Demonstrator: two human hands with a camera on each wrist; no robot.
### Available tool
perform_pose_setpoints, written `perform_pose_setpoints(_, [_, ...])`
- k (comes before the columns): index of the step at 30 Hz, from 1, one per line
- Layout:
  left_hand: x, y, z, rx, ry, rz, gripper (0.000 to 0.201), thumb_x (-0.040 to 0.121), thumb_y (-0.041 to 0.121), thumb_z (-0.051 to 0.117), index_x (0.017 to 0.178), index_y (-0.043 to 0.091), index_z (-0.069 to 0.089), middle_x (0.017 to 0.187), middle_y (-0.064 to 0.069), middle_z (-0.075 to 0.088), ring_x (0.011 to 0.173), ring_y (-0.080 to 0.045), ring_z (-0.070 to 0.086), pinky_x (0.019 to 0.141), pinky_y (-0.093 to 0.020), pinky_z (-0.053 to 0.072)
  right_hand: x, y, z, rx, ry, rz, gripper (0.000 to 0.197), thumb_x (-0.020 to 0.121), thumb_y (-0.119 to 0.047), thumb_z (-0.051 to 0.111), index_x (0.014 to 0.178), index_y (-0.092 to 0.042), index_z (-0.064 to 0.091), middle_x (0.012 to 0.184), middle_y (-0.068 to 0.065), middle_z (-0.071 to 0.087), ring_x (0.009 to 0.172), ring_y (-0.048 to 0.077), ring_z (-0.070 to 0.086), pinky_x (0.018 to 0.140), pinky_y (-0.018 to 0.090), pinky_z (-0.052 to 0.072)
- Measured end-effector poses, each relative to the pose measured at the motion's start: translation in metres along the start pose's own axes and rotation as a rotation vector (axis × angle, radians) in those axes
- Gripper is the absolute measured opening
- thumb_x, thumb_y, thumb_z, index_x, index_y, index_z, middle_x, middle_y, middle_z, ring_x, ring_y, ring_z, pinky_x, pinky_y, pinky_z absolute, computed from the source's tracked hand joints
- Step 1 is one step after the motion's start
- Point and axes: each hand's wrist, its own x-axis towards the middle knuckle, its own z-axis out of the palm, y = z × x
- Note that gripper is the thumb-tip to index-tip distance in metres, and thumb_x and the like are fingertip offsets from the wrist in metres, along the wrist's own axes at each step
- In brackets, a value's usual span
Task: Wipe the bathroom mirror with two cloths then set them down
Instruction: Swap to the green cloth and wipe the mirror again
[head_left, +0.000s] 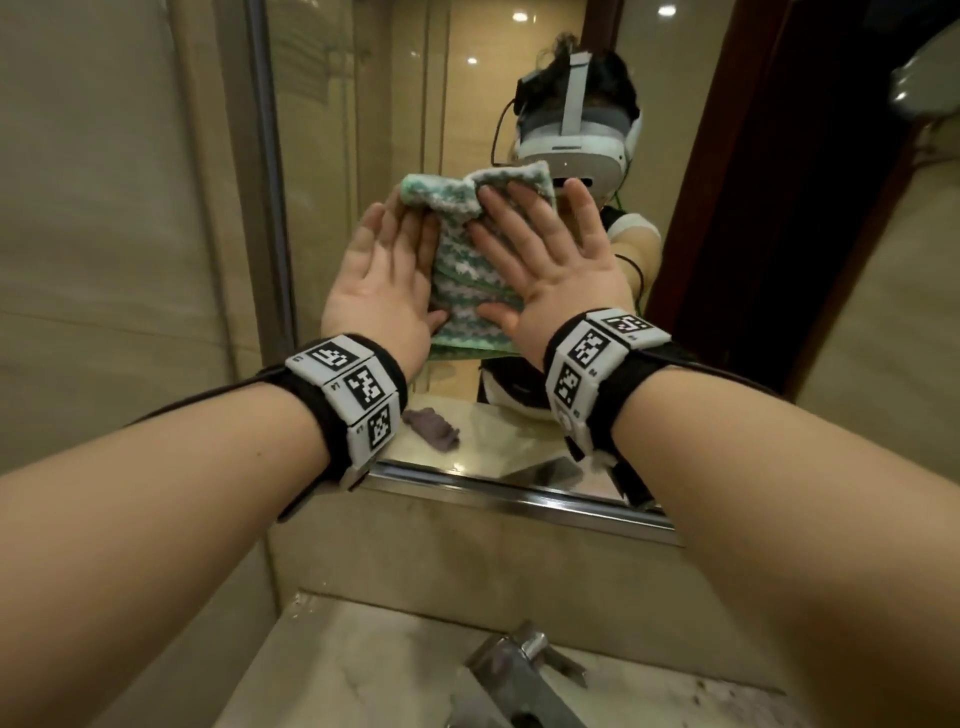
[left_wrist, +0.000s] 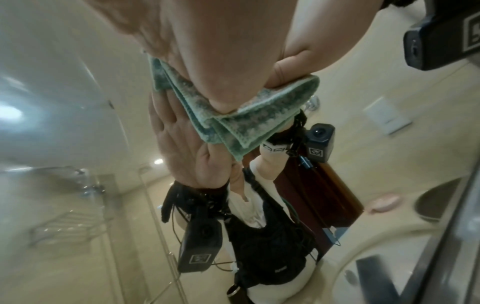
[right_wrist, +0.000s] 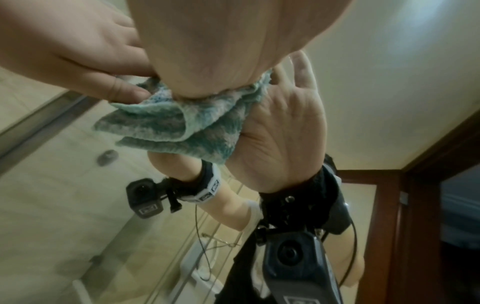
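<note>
Green cloth (head_left: 462, 291) under flat hands (head_left: 382, 291).

- The cloth (head_left: 470, 270) is a green-and-white knit with a zigzag weave and a plain green hem. You see it flat against the mirror (head_left: 332, 130), folded over on itself, its top edge bunched and its lower hem hanging free.
- From your left wrist the cloth (left_wrist: 233, 121) shows as several stacked layers with a loose corner pointing down; from your right wrist it (right_wrist: 182, 125) looks crumpled into soft folds.
- Whether this is one cloth or two pressed together, you cannot tell.
- The mirror stands upright on the wall with a metal frame along its left and lower edges, the cloth near its middle.
</note>
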Motion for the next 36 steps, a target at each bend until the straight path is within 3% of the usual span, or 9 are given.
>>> perform_pose_setpoints(3, [-0.005,0.043,-0.030,-0.063,0.062,0.078,0.077,0.097,0.051,0.009,0.123,-0.007,-0.034,0.151,-0.021,-0.021,0.139,-0.033,-0.021,0.100,-0.046,-0.025,-0.042,0.035,0.011,-0.031,-0.073,0.063,0.071,0.092,-0.061,0.010,0.145,-0.024,-0.020,0.154,0.000,-0.023,0.142,0.021,-0.021,0.109,0.051,-0.017])
perform_pose_setpoints(8, [0.003,0.054,-0.040,-0.073,0.147,0.100,0.082,0.096,0.053,0.013,0.123,-0.009,-0.035,0.150,-0.025,-0.021,0.139,-0.035,-0.020,0.106,-0.046,-0.020,-0.048,0.053,0.016,-0.049,-0.070,0.124,0.071,0.090,-0.061,0.006,0.145,-0.024,-0.020,0.154,0.000,-0.023,0.142,0.021,-0.021,0.113,0.051,-0.013])
perform_pose_setpoints(11, [0.001,0.086,-0.060,-0.086,0.224,0.177,0.082,0.097,0.052,0.014,0.124,-0.009,-0.034,0.149,-0.027,-0.021,0.140,-0.036,-0.019,0.107,-0.045,-0.019,-0.080,0.078,0.028,-0.065,-0.119,0.182,0.071,0.089,-0.061,0.004,0.143,-0.023,-0.023,0.153,0.001,-0.026,0.141,0.022,-0.023,0.113,0.051,-0.013])
perform_pose_setpoints(14, [-0.002,0.121,-0.076,-0.031,0.278,0.269,0.079,0.098,0.049,0.013,0.126,-0.010,-0.032,0.149,-0.028,-0.021,0.139,-0.038,-0.018,0.108,-0.046,-0.018,-0.115,0.098,0.044,-0.027,-0.149,0.266,0.070,0.090,-0.061,0.007,0.137,-0.023,-0.028,0.152,-0.002,-0.028,0.140,0.020,-0.025,0.108,0.048,-0.023])
perform_pose_setpoints(17, [-0.006,0.158,-0.092,0.002,0.309,0.364,0.076,0.098,0.046,0.012,0.133,-0.009,-0.028,0.149,-0.029,-0.021,0.138,-0.040,-0.020,0.106,-0.047,-0.020,-0.147,0.117,0.059,0.006,-0.197,0.350,0.066,0.090,-0.062,0.008,0.129,-0.025,-0.031,0.146,-0.006,-0.034,0.139,0.018,-0.026,0.095,0.044,-0.037])
perform_pose_setpoints(21, [-0.008,0.197,-0.104,-0.061,0.325,0.405,0.071,0.100,0.040,0.015,0.141,-0.008,-0.019,0.148,-0.029,-0.020,0.138,-0.040,-0.020,0.109,-0.046,-0.018,-0.176,0.141,0.074,-0.013,-0.242,0.385,0.066,0.089,-0.064,0.007,0.127,-0.026,-0.033,0.133,-0.006,-0.042,0.140,0.019,-0.026,0.096,0.045,-0.036])
perform_pose_setpoints(28, [-0.007,0.201,-0.098,-0.131,0.386,0.390,0.075,0.098,0.046,0.012,0.141,-0.005,-0.020,0.149,-0.026,-0.022,0.139,-0.035,-0.022,0.105,-0.045,-0.026,-0.182,0.145,0.078,0.069,-0.227,0.364,0.069,0.092,-0.058,0.012,0.128,-0.022,-0.034,0.138,-0.004,-0.042,0.139,0.021,-0.027,0.107,0.040,-0.027])
perform_pose_setpoints(33, [-0.005,0.193,-0.091,-0.118,0.420,0.412,0.075,0.096,0.049,0.010,0.142,-0.001,-0.021,0.151,-0.022,-0.022,0.140,-0.030,-0.022,0.101,-0.040,-0.028,-0.180,0.134,0.079,0.088,-0.204,0.366,0.069,0.094,-0.053,0.011,0.127,-0.016,-0.037,0.132,0.000,-0.046,0.139,0.024,-0.027,0.105,0.036,-0.030])
perform_pose_setpoints(36, [-0.005,0.185,-0.084,-0.104,0.415,0.397,0.076,0.096,0.051,0.009,0.140,-0.001,-0.026,0.151,-0.020,-0.024,0.140,-0.028,-0.024,0.102,-0.039,-0.028,-0.174,0.127,0.078,0.084,-0.208,0.345,0.069,0.094,-0.052,0.010,0.128,-0.014,-0.037,0.140,0.003,-0.043,0.139,0.023,-0.028,0.099,0.035,-0.033])
